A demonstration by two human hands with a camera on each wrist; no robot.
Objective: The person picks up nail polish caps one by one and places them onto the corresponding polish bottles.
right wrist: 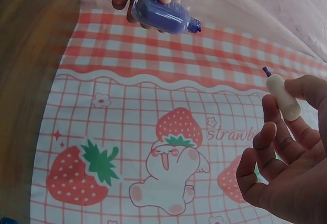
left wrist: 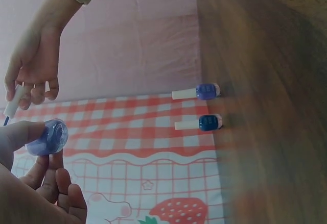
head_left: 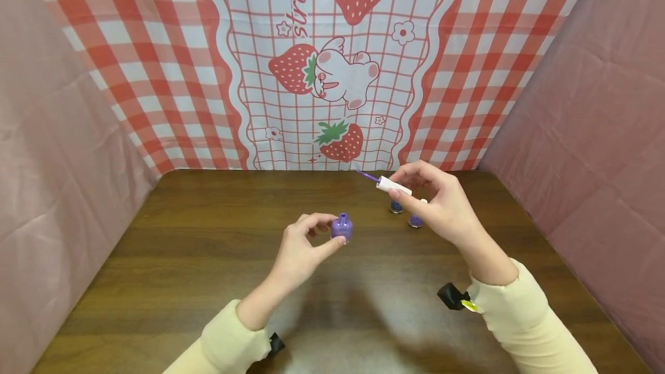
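Note:
Between thumb and fingers, my left hand (head_left: 303, 250) holds an uncapped purple nail polish bottle (head_left: 341, 228) upright above the table. The bottle's bare threaded neck (right wrist: 194, 25) shows in the right wrist view. My right hand (head_left: 441, 204) pinches the white nail polish cap (head_left: 393, 186), higher and to the right of the bottle. From the cap a purple-coated brush (head_left: 368, 176) points up and to the left, apart from the bottle. In the left wrist view the bottle (left wrist: 48, 138) is seen from its base, with the thumb on one side and fingers on the other.
Two capped bottles stand on the wooden table (head_left: 208, 235) beyond my right hand: one dark blue (left wrist: 209, 122), one purple (left wrist: 207, 91). A checked strawberry cloth (head_left: 332, 74) hangs behind the table. Pink cloth (head_left: 582, 103) flanks both sides.

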